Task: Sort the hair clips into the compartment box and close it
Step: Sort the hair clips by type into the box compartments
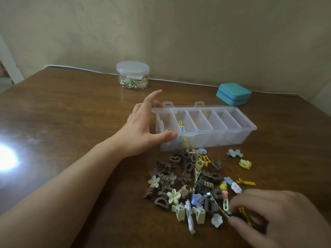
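At centre frame I see the clear compartment box point(206, 126) lying open on the brown table point(71, 113), a few clips in its two leftmost compartments. My left hand point(145, 127) rests against the box's left end, fingers spread and relaxed, thumb on the front wall. Below it, the pile of hair clips point(193, 187) sprawls just beside the box. At lower right, my right hand point(272, 217) curls its fingers round a yellow clip point(244, 214) at the pile's edge. Upper centre, a lidded jar point(132, 75); upper right, a teal case point(233, 93).
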`<state>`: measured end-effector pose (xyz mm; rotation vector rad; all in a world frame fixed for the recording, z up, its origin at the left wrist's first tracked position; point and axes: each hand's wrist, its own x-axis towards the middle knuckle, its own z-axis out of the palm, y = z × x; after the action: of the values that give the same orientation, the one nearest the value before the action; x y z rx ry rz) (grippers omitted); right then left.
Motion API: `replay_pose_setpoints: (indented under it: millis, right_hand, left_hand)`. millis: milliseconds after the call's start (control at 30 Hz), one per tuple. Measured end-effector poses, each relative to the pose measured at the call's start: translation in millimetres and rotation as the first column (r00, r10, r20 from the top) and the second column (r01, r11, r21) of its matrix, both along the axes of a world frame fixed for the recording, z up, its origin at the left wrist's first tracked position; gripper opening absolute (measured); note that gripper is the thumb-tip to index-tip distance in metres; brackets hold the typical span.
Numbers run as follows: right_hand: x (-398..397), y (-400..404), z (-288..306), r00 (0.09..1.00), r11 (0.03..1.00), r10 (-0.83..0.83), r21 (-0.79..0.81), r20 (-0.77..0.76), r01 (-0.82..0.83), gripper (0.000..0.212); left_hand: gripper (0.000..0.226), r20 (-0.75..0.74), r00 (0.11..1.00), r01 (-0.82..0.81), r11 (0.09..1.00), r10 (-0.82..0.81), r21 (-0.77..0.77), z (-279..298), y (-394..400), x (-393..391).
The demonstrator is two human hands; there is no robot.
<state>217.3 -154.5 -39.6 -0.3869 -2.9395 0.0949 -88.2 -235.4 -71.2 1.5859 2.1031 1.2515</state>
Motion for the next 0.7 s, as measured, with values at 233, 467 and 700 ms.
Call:
replay_pose_setpoints:
  millis: [233,467,700]
  right_hand:
    - [-8,-6,-13,0.994,0.994,0.005,0.110,-0.109,0.007,0.015]
    - [-10,-7,-15,0.996,0.992,-0.019,0.119,-0.091,0.030,0.021]
    - [-14,-7,-8,0.993,0.993,-0.115,0.012,-0.024,0.116,0.013]
  left_hand:
    - [0.109,-0.001,1.000,-0.001,1.000,0.001,-0.004,0,-1,0]
    - [0.109,0.006,1.000,-0.003,1.000,0.003,-0.009,1,-2,1]
    - [0.110,0.010,1.000,-0.002,1.000,0.002,-0.007,2,-3,1]
